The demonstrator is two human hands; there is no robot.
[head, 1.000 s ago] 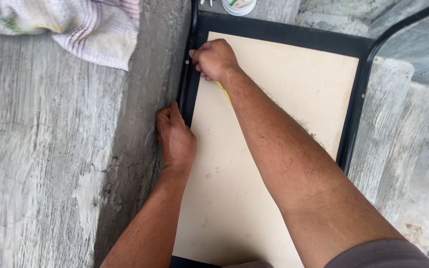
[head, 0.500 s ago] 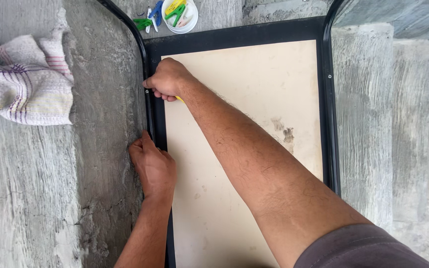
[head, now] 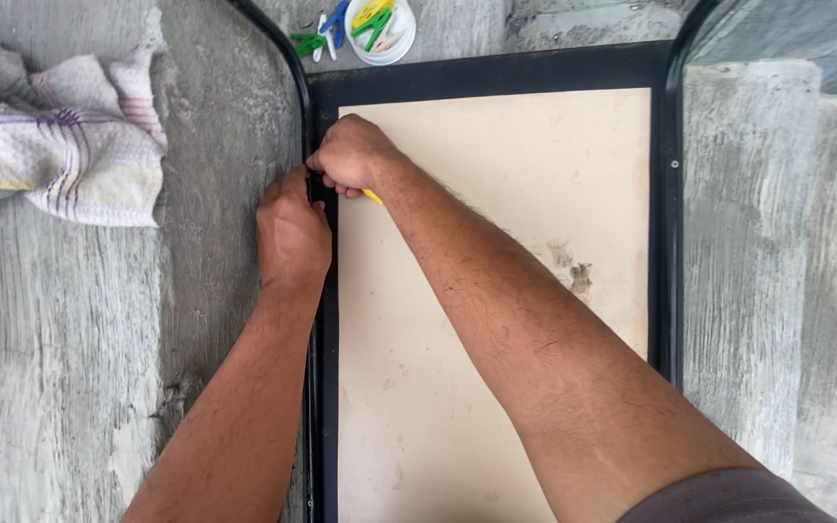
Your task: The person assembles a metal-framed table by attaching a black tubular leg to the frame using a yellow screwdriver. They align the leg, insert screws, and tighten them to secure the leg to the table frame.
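A beige board (head: pixel 506 291) lies inside a black metal frame (head: pixel 668 223) on a rough grey concrete surface. My right hand (head: pixel 353 155) is closed around a small yellow-handled tool (head: pixel 372 197), its working end at the frame's left rail near the top corner. My left hand (head: pixel 291 232) rests on that same left rail just below, fingers pressed against the frame next to my right hand. The tool's tip is hidden under my fingers.
A crumpled white cloth with purple stripes (head: pixel 50 145) lies at the upper left. A white round container (head: pixel 380 24) holding coloured clothes pegs stands beyond the frame's top edge. A brown stain (head: pixel 573 271) marks the board. Black curved tubes run off at both top corners.
My left hand has slid up the left rail until it meets my right hand. The view has shifted, so the frame now sits more centred and upright.
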